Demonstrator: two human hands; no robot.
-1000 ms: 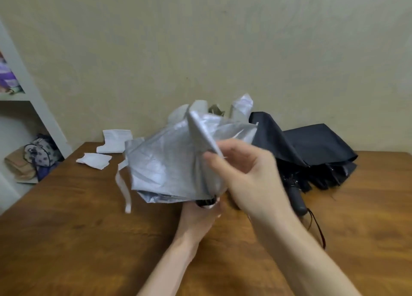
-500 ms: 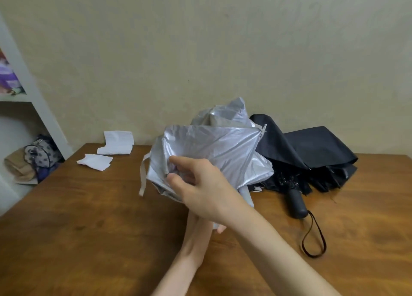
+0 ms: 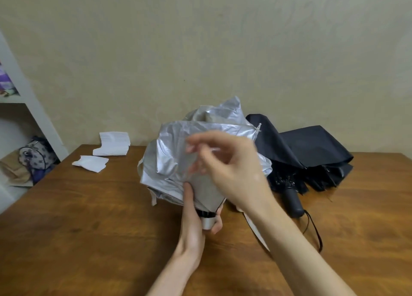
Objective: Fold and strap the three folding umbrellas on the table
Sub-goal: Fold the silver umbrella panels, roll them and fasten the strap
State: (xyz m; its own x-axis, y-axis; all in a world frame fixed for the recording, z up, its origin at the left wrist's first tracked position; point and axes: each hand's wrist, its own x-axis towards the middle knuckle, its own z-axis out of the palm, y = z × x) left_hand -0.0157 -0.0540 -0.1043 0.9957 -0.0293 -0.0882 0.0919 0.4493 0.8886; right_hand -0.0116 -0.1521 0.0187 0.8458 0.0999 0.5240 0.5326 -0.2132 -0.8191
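Note:
I hold a silver folding umbrella (image 3: 174, 161) upright over the wooden table (image 3: 89, 217), its canopy loose and crumpled. My left hand (image 3: 196, 219) grips its handle from below, thumb up against the fabric. My right hand (image 3: 225, 168) is at the front of the canopy, its curled fingers blurred and pinching the fabric. A black folding umbrella (image 3: 312, 153) lies unfolded behind to the right, with its black handle (image 3: 294, 204) and wrist loop (image 3: 316, 235) pointing toward me. A beige strip (image 3: 254, 226) shows under my right forearm. A third umbrella is not clearly visible.
Two folded white papers (image 3: 113, 144) (image 3: 91, 163) lie at the table's back left. A white shelf unit (image 3: 33, 108) stands left of the table with a patterned bag (image 3: 36, 156) on it. A beige wall runs close behind the table.
My right hand has shifted from the canopy's lower left rim to its upper front. The canopy has turned and bunched closer around the shaft. My left hand still grips the handle.

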